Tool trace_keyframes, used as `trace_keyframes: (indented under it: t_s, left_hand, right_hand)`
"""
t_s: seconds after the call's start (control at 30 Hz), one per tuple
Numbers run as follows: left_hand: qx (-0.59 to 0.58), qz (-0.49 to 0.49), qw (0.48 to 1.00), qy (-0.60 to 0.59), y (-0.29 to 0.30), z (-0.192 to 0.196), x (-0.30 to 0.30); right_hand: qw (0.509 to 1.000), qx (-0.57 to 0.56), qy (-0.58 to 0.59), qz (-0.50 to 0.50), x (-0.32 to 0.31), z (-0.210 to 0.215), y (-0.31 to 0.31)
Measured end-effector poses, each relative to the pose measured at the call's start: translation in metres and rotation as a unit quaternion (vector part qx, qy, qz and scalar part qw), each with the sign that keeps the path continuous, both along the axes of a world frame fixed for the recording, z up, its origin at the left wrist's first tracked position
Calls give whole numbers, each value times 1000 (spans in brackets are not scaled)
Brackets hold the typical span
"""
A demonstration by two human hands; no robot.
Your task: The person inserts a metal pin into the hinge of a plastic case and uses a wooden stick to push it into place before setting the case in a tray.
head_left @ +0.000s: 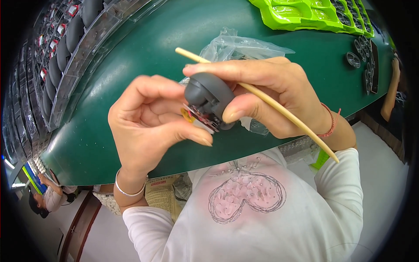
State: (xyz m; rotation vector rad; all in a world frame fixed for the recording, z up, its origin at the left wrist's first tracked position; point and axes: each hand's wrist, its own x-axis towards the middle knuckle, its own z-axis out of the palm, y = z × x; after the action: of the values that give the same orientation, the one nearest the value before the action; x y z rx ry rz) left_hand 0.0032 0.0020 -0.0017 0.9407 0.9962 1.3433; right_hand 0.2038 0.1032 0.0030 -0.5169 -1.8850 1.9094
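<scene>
Held up over the green table (144, 52) is a dark grey rounded plastic housing (211, 92) with electronics on its lower left side. A round yellow part (187, 115), red wires and a pale flat piece show there. My right hand (283, 87) grips the housing from the right between thumb and fingers. The same hand keeps a thin wooden stick (283, 110) slanting across the palm, under the fingers. On the other side my left hand (144, 118) curls around the housing, thumb below by the electronics and fingertips partly hidden behind it.
A crumpled clear plastic bag (233, 47) lies behind my hands. Clear trays (72, 94) of grey housings line the left. At the far right stand a bright green tray (283, 22) and several round dark parts (353, 60). Other people (52, 200) are at both sides.
</scene>
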Motion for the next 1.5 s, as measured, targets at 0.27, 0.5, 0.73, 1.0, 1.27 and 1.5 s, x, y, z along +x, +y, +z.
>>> trace_keyframes:
  t_s: [0.27,0.5,0.73,1.0,1.27,1.5]
  left_hand:
    - [110,-58,934,336,5,9,-1]
    - [108,49,962,246,3,2,4]
    - [144,7,901,408,4,11,-4]
    - [180,7,901,395,0,11,-3]
    - [197,24,895,399,-1,4,0]
    - [111,69,928,348,-2,1,-6]
  right_hand:
    - [995,57,-78,28,4,-1,0]
    - [989,142,15,-34,-3,-5,-5]
    - [970,241,1,-21,-3,-12,-3]
    - [961,272,30,-42,-5,-15,-7]
    - [947,315,3,-58,-5,-14,-5]
    - [955,283,-14,-82,5,5,12]
